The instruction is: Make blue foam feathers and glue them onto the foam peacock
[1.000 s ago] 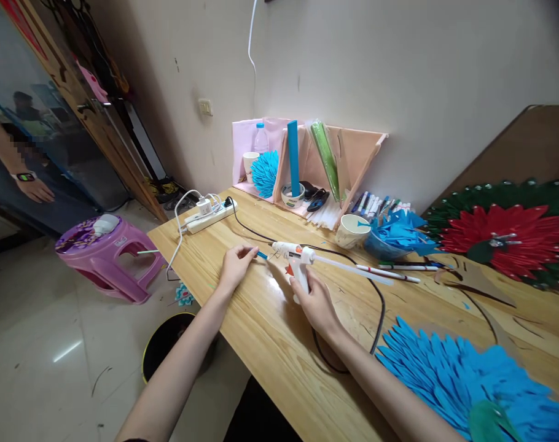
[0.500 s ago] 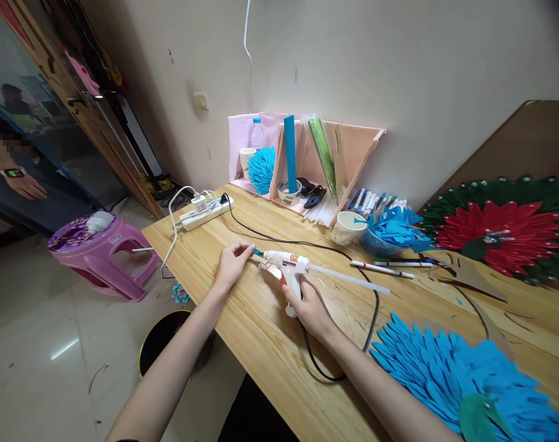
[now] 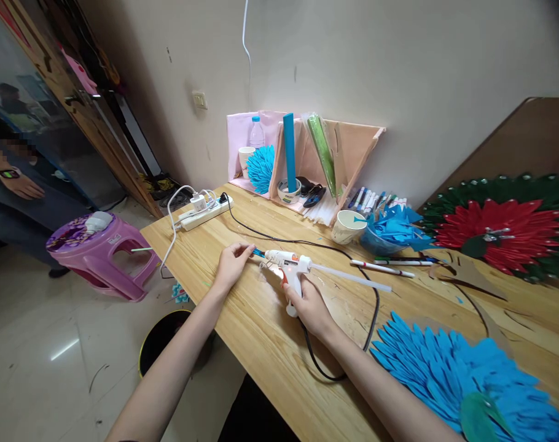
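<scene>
While the left hand pinches a small blue strip in its fingers by the tip of the glue gun, the right hand grips its handle; beyond the gun stands a paper cup.

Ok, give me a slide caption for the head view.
The right hand holds a white glue gun, its nozzle near the small blue piece in the left hand.

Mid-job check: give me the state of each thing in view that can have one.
Left hand: pinching blue piece
Right hand: gripping glue gun
Glue gun: nozzle at blue piece, stick protruding behind
Power strip: plugs inserted
Bottle: upright, capped
Near paper cup: upright, uncovered
Bowl: heaped with blue pieces
Stool: upright
</scene>
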Demonstrator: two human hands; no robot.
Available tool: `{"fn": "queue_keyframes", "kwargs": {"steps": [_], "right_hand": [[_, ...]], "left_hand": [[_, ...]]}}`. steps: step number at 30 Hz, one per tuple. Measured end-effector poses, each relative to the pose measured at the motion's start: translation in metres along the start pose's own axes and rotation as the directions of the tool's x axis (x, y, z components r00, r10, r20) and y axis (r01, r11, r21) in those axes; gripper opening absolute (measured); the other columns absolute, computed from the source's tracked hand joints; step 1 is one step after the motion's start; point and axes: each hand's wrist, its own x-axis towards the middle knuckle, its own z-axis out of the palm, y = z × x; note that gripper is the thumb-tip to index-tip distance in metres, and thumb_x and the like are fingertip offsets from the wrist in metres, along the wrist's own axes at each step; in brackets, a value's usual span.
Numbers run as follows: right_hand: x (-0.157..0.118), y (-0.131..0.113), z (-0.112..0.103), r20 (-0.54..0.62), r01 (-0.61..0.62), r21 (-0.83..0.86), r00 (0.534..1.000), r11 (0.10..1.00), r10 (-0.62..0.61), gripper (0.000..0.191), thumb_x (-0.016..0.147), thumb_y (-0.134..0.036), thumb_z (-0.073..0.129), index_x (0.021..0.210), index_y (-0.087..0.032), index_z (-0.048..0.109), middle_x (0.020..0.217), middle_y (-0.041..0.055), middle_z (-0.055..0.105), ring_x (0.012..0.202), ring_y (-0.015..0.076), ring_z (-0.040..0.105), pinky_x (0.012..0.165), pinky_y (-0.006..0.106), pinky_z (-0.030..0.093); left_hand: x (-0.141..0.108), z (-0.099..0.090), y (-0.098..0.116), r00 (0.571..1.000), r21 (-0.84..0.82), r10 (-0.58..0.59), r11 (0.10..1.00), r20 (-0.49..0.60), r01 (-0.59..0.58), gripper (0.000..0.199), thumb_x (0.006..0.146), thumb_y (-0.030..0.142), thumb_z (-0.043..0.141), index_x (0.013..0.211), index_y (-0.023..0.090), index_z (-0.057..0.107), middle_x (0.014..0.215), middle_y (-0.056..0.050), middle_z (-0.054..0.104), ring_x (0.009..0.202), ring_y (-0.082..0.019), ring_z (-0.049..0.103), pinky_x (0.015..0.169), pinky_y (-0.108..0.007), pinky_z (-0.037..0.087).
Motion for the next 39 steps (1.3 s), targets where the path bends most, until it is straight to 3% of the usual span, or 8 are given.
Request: {"fn": "queue_keyframes", "kwargs": {"steps": [12,18,25,32,39], "right_hand": [[0.0015,-0.0034,-0.0012,0.021,0.041,0.030,0.999,0.999,-0.041,0.024,0.082,-0.026,0.043,0.100,-0.015,0.054,0.089,0.0035,0.062,0.078,0.0169,0.056,0.073,0.025,0.041],[0.0002,-0.0007,-0.0002,0.023,0.017,0.004,1.000,1.000,-0.018,0.025,0.083,-0.029,0.042,0.099,-0.015,0.055,0.080,0.0024,0.062,0.072,0.0167,0.055,0.064,0.024,0.040],[0.0005,-0.0030,-0.0006,0.006,0.027,-0.012,1.000,1.000,-0.027,0.022,0.081,-0.027,0.043,0.095,-0.016,0.056,0.083,0.0026,0.062,0.075,0.0167,0.055,0.072,0.026,0.041],[-0.0003,-0.0052,-0.0011,-0.017,-0.022,-0.069,1.000,0.997,0.021,0.020,0.080,-0.029,0.044,0.086,-0.015,0.057,0.073,0.0021,0.061,0.067,0.0169,0.055,0.065,0.026,0.041],[-0.0033,-0.0058,-0.0019,-0.018,0.050,-0.044,0.999,0.998,-0.051,0.019,0.079,-0.031,0.044,0.080,-0.015,0.055,0.070,0.0011,0.059,0.063,0.0150,0.051,0.061,0.025,0.040]], "left_hand": [[-0.0017,0.0005,0.0024,1.000,0.006,0.019,1.000,-0.007,-0.019,0.025,0.068,0.038,0.064,0.074,0.014,0.065,0.070,-0.003,0.065,0.068,-0.014,0.059,0.069,-0.025,0.045],[-0.0016,0.0002,0.0032,1.000,0.008,0.018,1.000,-0.016,-0.017,0.026,0.068,0.039,0.064,0.073,0.014,0.064,0.070,-0.003,0.064,0.067,-0.014,0.059,0.069,-0.025,0.045],[-0.0006,-0.0016,0.0009,0.999,0.006,0.028,1.000,-0.030,-0.028,0.027,0.069,0.040,0.063,0.075,0.013,0.064,0.070,-0.004,0.064,0.067,-0.014,0.058,0.069,-0.025,0.044],[0.0003,-0.0031,0.0019,0.995,-0.006,0.014,1.000,-0.094,-0.014,0.027,0.068,0.039,0.064,0.074,0.012,0.065,0.068,-0.003,0.063,0.066,-0.014,0.057,0.067,-0.024,0.043],[0.0007,-0.0028,0.0015,0.995,0.008,0.011,1.000,-0.099,-0.010,0.027,0.067,0.039,0.064,0.072,0.012,0.065,0.066,-0.003,0.063,0.064,-0.013,0.056,0.066,-0.024,0.043]]}}
